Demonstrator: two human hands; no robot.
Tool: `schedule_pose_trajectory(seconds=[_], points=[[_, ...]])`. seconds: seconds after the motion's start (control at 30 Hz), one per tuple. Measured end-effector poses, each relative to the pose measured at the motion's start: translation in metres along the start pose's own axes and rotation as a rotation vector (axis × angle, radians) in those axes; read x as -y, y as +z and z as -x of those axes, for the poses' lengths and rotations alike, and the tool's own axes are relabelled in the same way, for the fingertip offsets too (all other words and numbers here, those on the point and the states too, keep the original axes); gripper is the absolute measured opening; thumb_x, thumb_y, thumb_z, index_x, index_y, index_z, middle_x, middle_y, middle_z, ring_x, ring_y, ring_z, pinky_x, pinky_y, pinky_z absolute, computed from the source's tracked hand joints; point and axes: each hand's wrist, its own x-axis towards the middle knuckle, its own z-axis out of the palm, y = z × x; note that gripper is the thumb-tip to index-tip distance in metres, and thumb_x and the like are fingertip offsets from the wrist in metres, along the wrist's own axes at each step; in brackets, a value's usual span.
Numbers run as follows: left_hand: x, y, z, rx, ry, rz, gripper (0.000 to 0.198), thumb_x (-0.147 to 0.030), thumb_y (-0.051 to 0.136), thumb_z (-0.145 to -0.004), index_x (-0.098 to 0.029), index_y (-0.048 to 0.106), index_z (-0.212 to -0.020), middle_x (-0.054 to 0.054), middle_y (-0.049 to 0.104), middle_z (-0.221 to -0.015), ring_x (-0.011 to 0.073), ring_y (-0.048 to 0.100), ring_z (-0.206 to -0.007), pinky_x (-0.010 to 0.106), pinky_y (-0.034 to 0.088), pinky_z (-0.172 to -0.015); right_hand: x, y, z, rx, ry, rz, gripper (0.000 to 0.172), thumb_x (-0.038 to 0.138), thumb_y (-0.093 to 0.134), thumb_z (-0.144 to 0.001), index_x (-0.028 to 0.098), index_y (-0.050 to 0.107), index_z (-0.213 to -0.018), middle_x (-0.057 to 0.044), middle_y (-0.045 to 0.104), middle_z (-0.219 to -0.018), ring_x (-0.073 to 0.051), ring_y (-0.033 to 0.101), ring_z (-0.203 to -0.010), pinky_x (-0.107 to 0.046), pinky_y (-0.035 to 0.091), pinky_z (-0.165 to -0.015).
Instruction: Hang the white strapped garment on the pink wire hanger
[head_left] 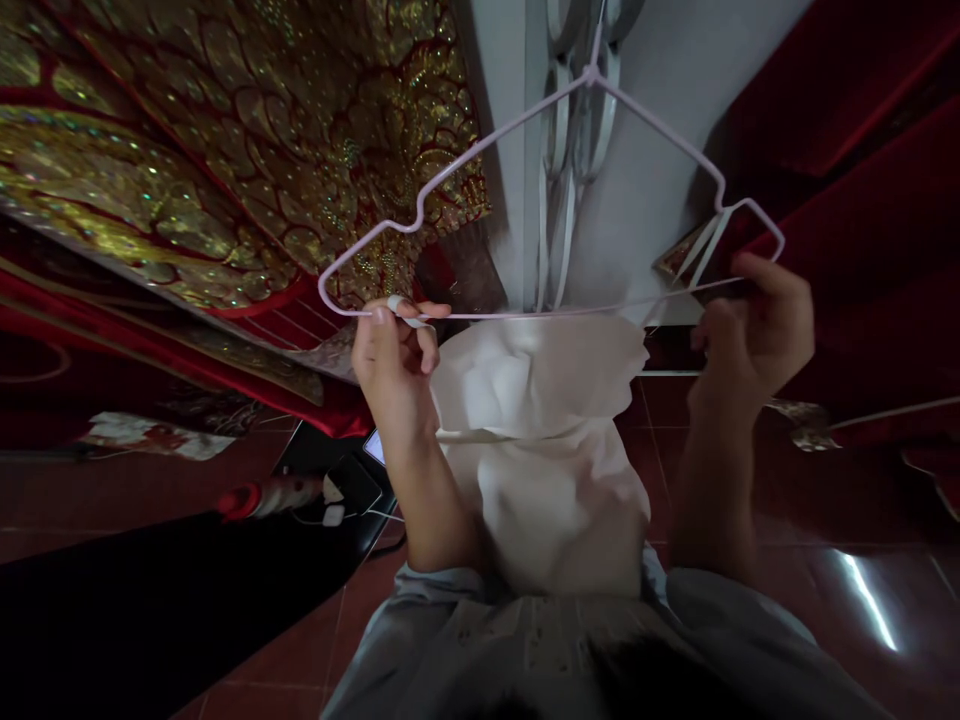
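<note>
A pale pink clothes hanger (502, 132) hangs in front of me with its hook end up. My left hand (397, 350) is closed around the lower left corner of its bottom bar, and a white band (409, 312) crosses the fingers. At the lower right corner, my right hand (757, 335) has its fingers curled at the bar; its fingertips are partly hidden. A thin white strap (707, 248) loops over the hanger's right notch close to that hand. Below the bar is pale cloth (536, 440); whether it is attached to the hanger, I cannot tell.
Gold-sequined red garments (247, 130) hang at left, and dark red cloth (862, 210) hangs at right. A grey metal lattice (559, 150) stands behind the hanger. On a black table (187, 570) lie a bottle (274, 495), a white charger (333, 514) and a device. Red tiles (810, 640) cover the floor.
</note>
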Motion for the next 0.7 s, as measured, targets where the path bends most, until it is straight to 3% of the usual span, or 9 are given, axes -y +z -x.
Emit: schedule_pose_trajectory(seconds=[0.1,0.13,0.2,0.27,0.37,0.47,0.57,0.63,0.7], points=[[0.004,-0.003,0.0,0.002,-0.006,-0.015,0.037,-0.051,0.079,-0.105,-0.021,0.069,-0.085,0.005,0.082,-0.086,0.0078,0.025,-0.046,0.026,0.016,-0.046,0.005,-0.01,-0.024,0.009,0.119,-0.039,0.021,0.023,0.072,-0.09,0.02,0.084,-0.107,-0.003,0.071,-0.083,-0.005,0.038,-0.051,-0.026,0.028,-0.05],[0.005,-0.004,0.0,0.001,-0.004,-0.013,0.036,-0.05,0.077,-0.106,-0.021,0.068,-0.085,0.005,0.082,-0.086,0.0076,0.025,-0.046,0.026,0.016,-0.045,0.012,-0.009,-0.029,0.082,0.123,-0.043,0.016,0.02,0.072,-0.088,0.019,0.085,-0.098,-0.001,0.068,-0.073,-0.004,0.038,-0.05,-0.025,0.028,-0.05],[0.008,-0.005,0.0,-0.001,0.008,0.005,0.037,-0.049,0.076,-0.107,-0.02,0.068,-0.086,0.006,0.082,-0.086,0.007,0.024,-0.045,0.024,0.016,-0.045,0.028,-0.003,-0.036,0.185,0.074,-0.07,0.016,0.015,0.071,-0.086,0.019,0.087,-0.088,-0.001,0.072,-0.07,-0.004,0.037,-0.049,-0.025,0.027,-0.05],[0.011,-0.006,0.0,0.0,0.012,0.023,0.039,-0.051,0.079,-0.105,-0.019,0.067,-0.086,0.008,0.082,-0.084,0.0062,0.024,-0.045,0.023,0.016,-0.044,0.039,0.005,-0.042,0.183,-0.018,-0.129,0.023,0.013,0.073,-0.084,0.021,0.091,-0.097,-0.004,0.083,-0.087,-0.004,0.043,-0.052,-0.024,0.027,-0.05],[0.012,-0.007,-0.001,0.003,-0.019,0.022,0.041,-0.052,0.084,-0.101,-0.018,0.067,-0.085,0.009,0.082,-0.083,0.0051,0.027,-0.044,0.022,0.02,-0.044,0.027,0.011,-0.056,-0.027,-0.136,-0.196,0.046,0.012,0.078,-0.083,0.027,0.089,-0.125,-0.006,0.087,-0.121,-0.003,0.047,-0.058,-0.022,0.027,-0.05],[0.011,-0.007,-0.001,0.01,-0.031,0.01,0.039,-0.05,0.081,-0.104,-0.018,0.067,-0.086,0.007,0.082,-0.083,0.0052,0.028,-0.044,0.02,0.022,-0.044,-0.011,0.004,-0.072,-0.223,-0.217,-0.201,0.059,0.022,0.088,-0.082,0.029,0.081,-0.14,-0.008,0.079,-0.141,-0.005,0.058,-0.068,-0.019,0.032,-0.049],[0.009,-0.005,0.0,-0.008,-0.056,0.012,0.039,-0.048,0.075,-0.109,-0.019,0.066,-0.084,0.006,0.082,-0.083,0.0059,0.027,-0.044,0.02,0.022,-0.043,-0.042,-0.003,-0.072,-0.391,-0.328,-0.21,0.048,0.047,0.088,-0.086,0.027,0.083,-0.129,-0.007,0.08,-0.126,-0.014,0.072,-0.086,-0.022,0.043,-0.057],[0.008,-0.003,0.0,-0.039,-0.108,0.02,0.039,-0.045,0.073,-0.11,-0.019,0.063,-0.083,0.006,0.081,-0.081,0.0059,0.027,-0.043,0.019,0.023,-0.042,-0.043,-0.002,-0.057,-0.54,-0.347,-0.213,0.039,0.055,0.083,-0.09,0.026,0.085,-0.116,-0.006,0.08,-0.109,-0.013,0.068,-0.075,-0.023,0.04,-0.056],[0.008,-0.001,0.0,-0.072,-0.154,0.03,0.039,-0.042,0.072,-0.111,-0.018,0.061,-0.082,0.005,0.08,-0.079,0.0057,0.027,-0.042,0.019,0.022,-0.042,-0.031,0.004,-0.037,-0.618,-0.275,-0.186,0.038,0.057,0.078,-0.093,0.025,0.084,-0.112,-0.005,0.078,-0.101,-0.01,0.058,-0.064,-0.024,0.033,-0.053]])
